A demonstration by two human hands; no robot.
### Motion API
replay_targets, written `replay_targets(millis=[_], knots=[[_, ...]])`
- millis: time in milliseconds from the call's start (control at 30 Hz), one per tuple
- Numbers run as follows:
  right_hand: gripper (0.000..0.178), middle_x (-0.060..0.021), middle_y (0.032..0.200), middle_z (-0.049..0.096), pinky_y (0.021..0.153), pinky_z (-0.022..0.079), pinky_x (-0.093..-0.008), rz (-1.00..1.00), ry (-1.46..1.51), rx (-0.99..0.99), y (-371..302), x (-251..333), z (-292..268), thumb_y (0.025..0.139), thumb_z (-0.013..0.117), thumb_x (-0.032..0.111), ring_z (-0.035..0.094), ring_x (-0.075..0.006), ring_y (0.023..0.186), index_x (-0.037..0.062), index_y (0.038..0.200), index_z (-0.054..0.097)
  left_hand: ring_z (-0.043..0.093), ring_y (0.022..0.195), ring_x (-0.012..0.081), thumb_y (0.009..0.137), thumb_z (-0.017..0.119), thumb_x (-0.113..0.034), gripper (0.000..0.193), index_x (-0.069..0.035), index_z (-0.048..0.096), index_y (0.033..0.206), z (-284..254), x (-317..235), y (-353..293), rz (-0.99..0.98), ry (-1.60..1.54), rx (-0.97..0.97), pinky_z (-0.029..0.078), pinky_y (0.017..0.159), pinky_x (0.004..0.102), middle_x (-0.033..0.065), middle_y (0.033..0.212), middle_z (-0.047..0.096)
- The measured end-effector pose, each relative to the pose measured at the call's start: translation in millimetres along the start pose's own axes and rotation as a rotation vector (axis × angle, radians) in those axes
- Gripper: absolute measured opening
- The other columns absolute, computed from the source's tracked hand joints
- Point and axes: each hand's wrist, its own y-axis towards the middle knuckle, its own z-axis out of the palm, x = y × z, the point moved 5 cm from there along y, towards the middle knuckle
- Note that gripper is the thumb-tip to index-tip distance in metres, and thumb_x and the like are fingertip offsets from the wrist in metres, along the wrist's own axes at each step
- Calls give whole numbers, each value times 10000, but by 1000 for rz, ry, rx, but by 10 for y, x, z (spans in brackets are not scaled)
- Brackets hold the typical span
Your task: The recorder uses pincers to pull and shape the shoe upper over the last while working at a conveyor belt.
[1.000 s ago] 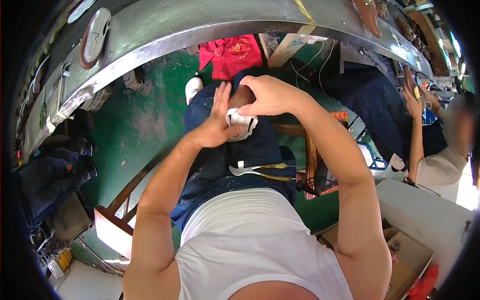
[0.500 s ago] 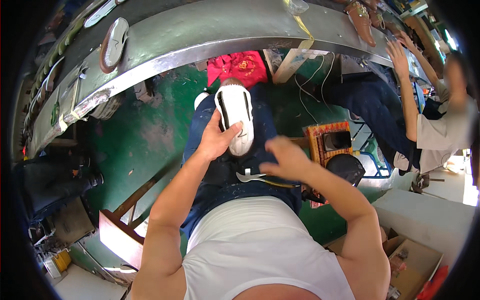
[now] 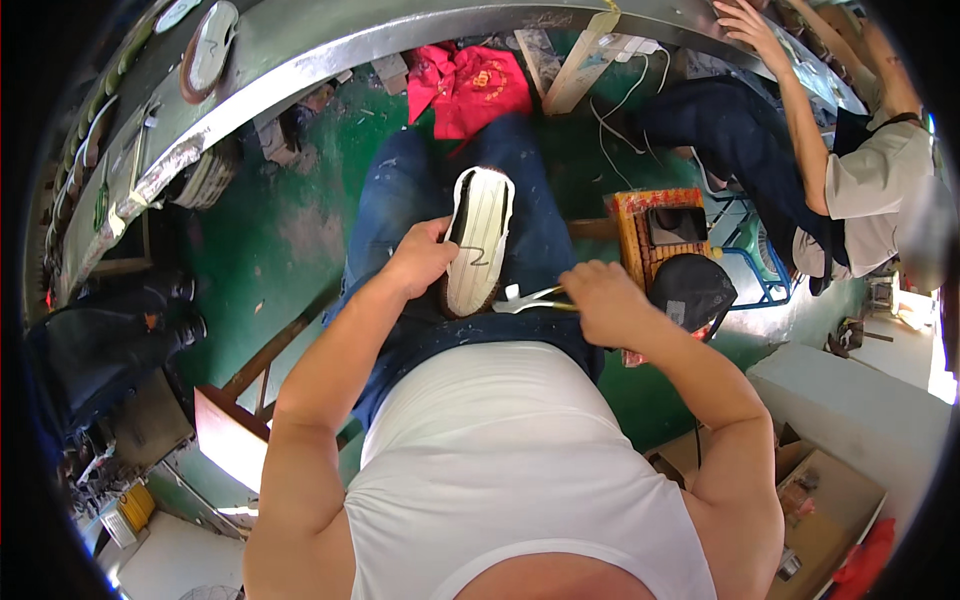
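Note:
A shoe on its last [image 3: 484,215] lies bottom up across my thighs, its toe or heel end near my waist. The underside is white with a dark squiggle on it, and brown upper shows along the near edge. My left hand [image 3: 421,262] grips the shoe's left side, thumb on the underside. To the right, my right hand [image 3: 604,303] is closed around the yellow handles of metal pincers [image 3: 522,302]. The pincers' bright head lies over my lap, close beside the shoe's near end. No contact between the two shows clearly.
A metal-topped bench [image 3: 380,40] runs across the front, with another shoe [image 3: 209,50] on it. Red cloth [image 3: 470,90] lies beyond my knees. At right stand an orange-red stool [image 3: 630,225] with a dark cap [image 3: 690,290], and a co-worker reaches to the bench.
My right hand has come down and taken hold of the pincers lying on my lap. My left hand has brought the shoe nearer and turned its underside more toward me.

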Motion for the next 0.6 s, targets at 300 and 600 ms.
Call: replay_targets(millis=[300,600], knots=[[302,-216,901,670,797,497,-409,212,685,301,-65,-58,-94,907,578,243,646,-364,868,-22,1051,590,329,1412,214,780,581,58,922,-17,88,1556,150,393,-282,65,177,96,238,1154,309,140,1547,320],[301,-222,1010,655,794,503,-474,81,98,399,461,139,-255,902,594,182,633,-394,954,-41,1103,573,243,1452,214,1002,430,-244,702,25,69,1541,312,391,-392,91,-251,58,192,1169,282,160,1588,229]])
